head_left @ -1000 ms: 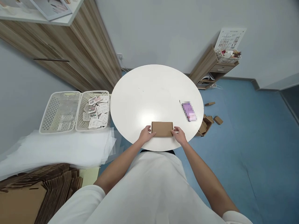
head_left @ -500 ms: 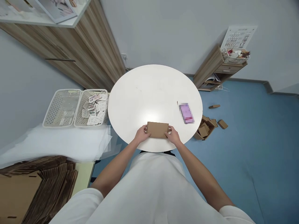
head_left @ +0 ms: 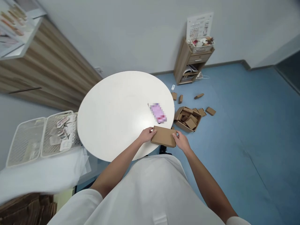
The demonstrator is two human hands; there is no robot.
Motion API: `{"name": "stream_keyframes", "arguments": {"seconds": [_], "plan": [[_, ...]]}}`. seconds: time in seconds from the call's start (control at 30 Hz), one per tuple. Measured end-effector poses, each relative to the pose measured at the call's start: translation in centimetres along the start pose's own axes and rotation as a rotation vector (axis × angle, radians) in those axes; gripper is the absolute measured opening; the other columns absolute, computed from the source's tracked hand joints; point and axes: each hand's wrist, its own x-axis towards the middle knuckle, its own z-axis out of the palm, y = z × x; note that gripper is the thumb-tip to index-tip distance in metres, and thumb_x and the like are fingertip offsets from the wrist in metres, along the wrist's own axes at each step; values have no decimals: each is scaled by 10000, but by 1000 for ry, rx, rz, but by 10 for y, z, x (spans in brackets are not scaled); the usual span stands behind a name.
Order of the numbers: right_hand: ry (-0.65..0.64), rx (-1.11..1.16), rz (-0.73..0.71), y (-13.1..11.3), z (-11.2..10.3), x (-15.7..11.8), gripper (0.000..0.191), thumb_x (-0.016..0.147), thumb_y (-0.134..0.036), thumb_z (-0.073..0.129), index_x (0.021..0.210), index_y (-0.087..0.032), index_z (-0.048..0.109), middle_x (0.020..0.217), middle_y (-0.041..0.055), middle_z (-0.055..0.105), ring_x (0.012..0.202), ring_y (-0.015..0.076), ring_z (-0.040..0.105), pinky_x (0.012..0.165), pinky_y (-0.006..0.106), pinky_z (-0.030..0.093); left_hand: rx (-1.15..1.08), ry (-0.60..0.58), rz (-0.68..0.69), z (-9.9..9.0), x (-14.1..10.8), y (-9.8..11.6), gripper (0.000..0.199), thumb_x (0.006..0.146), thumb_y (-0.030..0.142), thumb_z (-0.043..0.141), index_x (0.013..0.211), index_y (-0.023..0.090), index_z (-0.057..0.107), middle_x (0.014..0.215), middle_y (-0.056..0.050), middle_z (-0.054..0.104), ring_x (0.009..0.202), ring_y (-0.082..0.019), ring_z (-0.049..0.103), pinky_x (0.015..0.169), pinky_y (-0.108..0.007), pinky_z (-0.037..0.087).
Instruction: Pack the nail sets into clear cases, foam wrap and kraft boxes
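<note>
A small closed cardboard box (head_left: 163,136) is held level between my two hands, over the near right edge of the round white table (head_left: 112,100). My left hand (head_left: 147,135) grips its left end, thumb on top and fingers at the side. On the right end my right hand (head_left: 182,140) is closed in the same way. Just beyond the box, a pixelated purple item (head_left: 158,112) lies on the table; its kind cannot be made out. The box's contents are hidden.
Right of the table, a large open carton (head_left: 198,121) on the blue floor holds several small boxes, with more scattered around. Two white baskets (head_left: 44,137) stand at left, one with printed cards. Flattened cardboard (head_left: 28,209) is at lower left. A wooden cabinet (head_left: 181,62) stands by the wall.
My view has turned to the right. Both hands have carried the box rightward, off the tabletop toward the table's edge, keeping hold of both ends. The carton on the floor shows more fully.
</note>
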Motion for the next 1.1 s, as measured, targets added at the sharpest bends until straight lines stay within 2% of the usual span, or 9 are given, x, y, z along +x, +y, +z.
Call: {"name": "stream_keyframes", "arguments": {"seconds": [0.13, 0.27, 0.37, 0.47, 0.53, 0.63, 0.8, 0.93, 1.1], "plan": [[96, 41, 125, 47, -41, 1, 444, 786, -504, 391, 1102, -222, 525, 781, 52, 632, 723, 202, 568, 632, 291, 377, 42, -131, 43, 49, 36, 50, 538, 701, 601, 481, 1041, 200, 596, 883, -62, 653, 813, -214, 599, 675, -271, 436], [281, 226, 118, 78, -75, 7, 544, 770, -511, 420, 1223, -210, 413, 1075, 88, 578, 915, 215, 553, 731, 309, 410, -7, -228, 153, 92, 66, 101, 588, 725, 575, 485, 1185, 209, 490, 1011, -65, 624, 888, -210, 584, 747, -289, 435], [446, 380, 65, 91, -89, 12, 567, 772, -509, 419, 1244, -198, 373, 1264, 98, 453, 1109, 212, 455, 845, 324, 392, -139, -205, 250, 110, 80, 131, 556, 770, 504, 483, 1223, 184, 444, 1152, -83, 560, 1031, -208, 523, 847, -296, 405], [535, 411, 43, 98, -88, 12, 529, 774, -501, 421, 1199, -185, 420, 1295, 102, 420, 1191, 211, 379, 939, 348, 331, -121, -159, 269, 115, 84, 143, 544, 763, 473, 513, 1215, 179, 448, 1221, -92, 511, 1113, -224, 468, 889, -310, 386], [517, 429, 57, 100, -83, 11, 515, 771, -490, 430, 1186, -184, 429, 1271, 107, 445, 1179, 209, 397, 947, 355, 327, -67, -160, 266, 112, 82, 140, 551, 744, 473, 538, 1209, 190, 452, 1251, -88, 485, 1137, -231, 450, 902, -318, 384], [449, 472, 103, 98, -72, 10, 501, 763, -473, 444, 1174, -185, 434, 1228, 117, 482, 1122, 212, 459, 891, 352, 380, -33, -155, 255, 99, 76, 124, 529, 723, 464, 566, 1174, 203, 475, 1239, -82, 495, 1144, -230, 447, 913, -338, 387], [264, 465, 62, 78, -53, 14, 451, 751, -453, 455, 1120, -194, 476, 1170, 116, 528, 919, 199, 574, 724, 322, 457, -158, -65, 155, 62, 54, 88, 419, 763, 402, 539, 1118, 183, 503, 1134, -100, 558, 1002, -194, 548, 833, -320, 449], [112, 435, -102, 45, -29, 26, 450, 746, -456, 459, 1086, -166, 509, 1028, 120, 599, 796, 183, 592, 664, 310, 473, -234, 83, 97, 23, 23, 55, 391, 768, 363, 537, 1111, 179, 507, 1072, -95, 580, 903, -169, 580, 789, -309, 470], [-50, 369, -315, -17, 12, 34, 422, 749, -462, 466, 1037, -165, 546, 914, 94, 627, 764, 175, 586, 685, 316, 480, -314, 297, -2, -23, -22, 1, 385, 763, 356, 540, 1106, 186, 508, 1055, -85, 586, 900, -163, 575, 771, -297, 475]]}}
